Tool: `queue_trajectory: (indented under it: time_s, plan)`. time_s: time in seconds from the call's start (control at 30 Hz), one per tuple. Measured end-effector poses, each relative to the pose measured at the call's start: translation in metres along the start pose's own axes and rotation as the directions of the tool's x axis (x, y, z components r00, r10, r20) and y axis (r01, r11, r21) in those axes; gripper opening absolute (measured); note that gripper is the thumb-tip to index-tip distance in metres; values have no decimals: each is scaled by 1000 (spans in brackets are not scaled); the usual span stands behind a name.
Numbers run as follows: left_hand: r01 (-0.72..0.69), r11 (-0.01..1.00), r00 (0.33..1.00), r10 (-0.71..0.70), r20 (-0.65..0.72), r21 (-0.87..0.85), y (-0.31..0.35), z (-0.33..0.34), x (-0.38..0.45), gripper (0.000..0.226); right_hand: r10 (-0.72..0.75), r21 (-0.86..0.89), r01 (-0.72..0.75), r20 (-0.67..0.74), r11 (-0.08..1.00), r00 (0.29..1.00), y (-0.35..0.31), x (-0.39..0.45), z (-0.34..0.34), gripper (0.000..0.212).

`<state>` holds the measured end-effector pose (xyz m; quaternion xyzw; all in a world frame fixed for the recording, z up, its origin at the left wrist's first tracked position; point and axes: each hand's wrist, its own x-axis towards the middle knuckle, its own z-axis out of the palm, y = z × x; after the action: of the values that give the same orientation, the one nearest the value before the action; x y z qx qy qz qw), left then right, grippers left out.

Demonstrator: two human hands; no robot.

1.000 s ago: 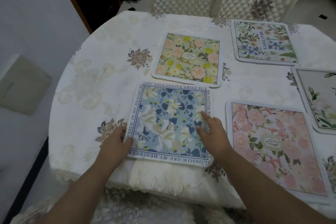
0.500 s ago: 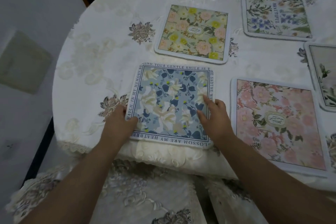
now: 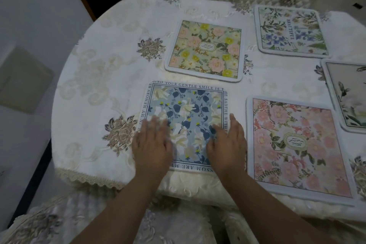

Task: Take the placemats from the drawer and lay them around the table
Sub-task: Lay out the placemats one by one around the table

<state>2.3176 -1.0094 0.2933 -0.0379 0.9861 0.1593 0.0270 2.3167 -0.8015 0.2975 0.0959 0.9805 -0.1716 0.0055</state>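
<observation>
Fingers of the left hand (image 3: 152,142), blurred but seemingly flat, and the right hand (image 3: 227,140) are spread, pressed on the blue placemat (image 3: 186,113).

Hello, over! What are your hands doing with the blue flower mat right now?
Left hand and right hand open, flat on blue mat. Mat lies flat near table edge. Nothing in the way.
</observation>
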Motion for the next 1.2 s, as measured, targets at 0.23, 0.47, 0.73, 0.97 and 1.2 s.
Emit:
queue_trajectory:
  time_s: [0.23, 0.47, 0.73, 0.97, 1.2]
  plan:
    - [-288, 947, 949, 262, 176, 140, 17, 32, 2, 58, -336, -60, 359, 234, 932, 912, 8, -18, 33, 63]
    - [-146, 978, 983, 126, 136, 147, -14, 19, 6, 65, -214, -84, 237, 225, 968, 951, 27, -20, 22, 76]
    - [-81, 994, 987, 70, 145, 69, -17, 3, 45, 72, -224, 57, 219, 138, 974, 965, 24, 31, -11, 63]
    - [-304, 952, 929, 293, 225, 15, 67, 12, 148, 58, -228, 17, 237, 339, 971, 913, -13, 155, 0, 69]
    - [-140, 973, 982, 113, 149, 185, 43, 37, 147, 78, -162, -92, 193, 270, 977, 949, 28, 147, 18, 87]
